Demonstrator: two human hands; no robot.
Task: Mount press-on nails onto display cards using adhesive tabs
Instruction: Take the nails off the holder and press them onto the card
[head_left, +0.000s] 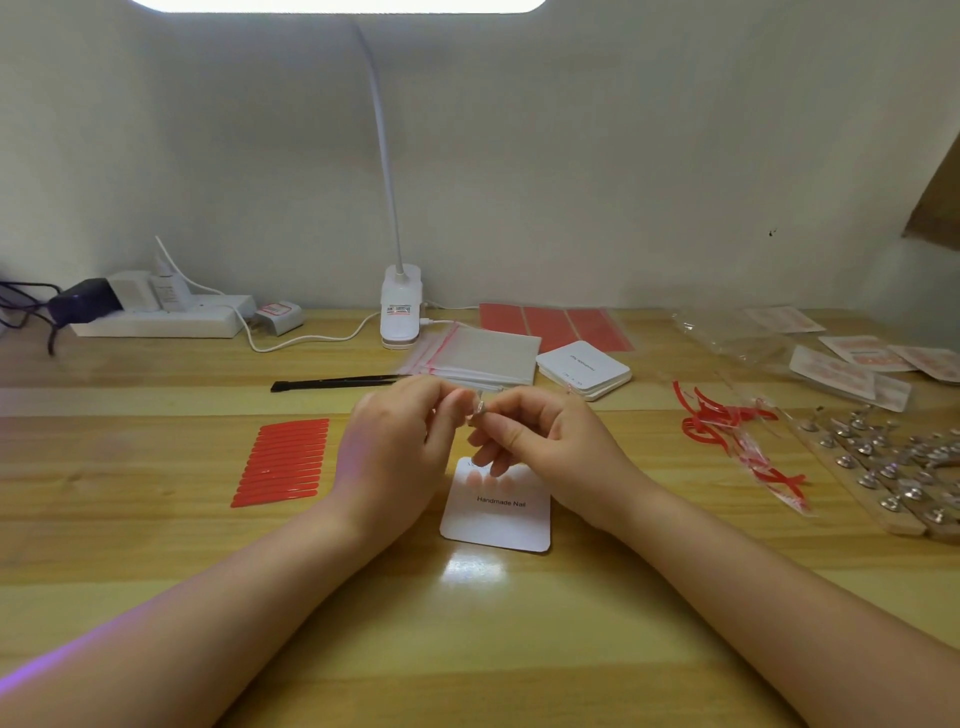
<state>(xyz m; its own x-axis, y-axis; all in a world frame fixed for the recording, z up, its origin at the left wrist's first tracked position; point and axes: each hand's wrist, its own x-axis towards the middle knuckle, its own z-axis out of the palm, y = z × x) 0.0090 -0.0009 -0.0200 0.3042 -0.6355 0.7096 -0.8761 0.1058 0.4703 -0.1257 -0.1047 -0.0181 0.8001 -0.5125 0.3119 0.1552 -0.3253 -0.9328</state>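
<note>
Centrally, a small press-on nail (479, 408) is pinched between left hand (400, 441) and right hand (540, 441) fingertips just above the display card (498, 514), likely for tab fitting. Clear bag (893, 467), far right, is seen holding more nails; red tab strips (283, 462) lie left.

A small glinting object (479, 408), pinched between the fingertips of the left hand (395, 441) and right hand (540, 447), is too small and too covered to identify. Below the right hand, its fingers hide the top edge of a white card (498, 514) and part of the pale nails on it. Far to the right of the right hand, a board of metal pieces (893, 467) runs off the frame edge, its details blurred.
</note>
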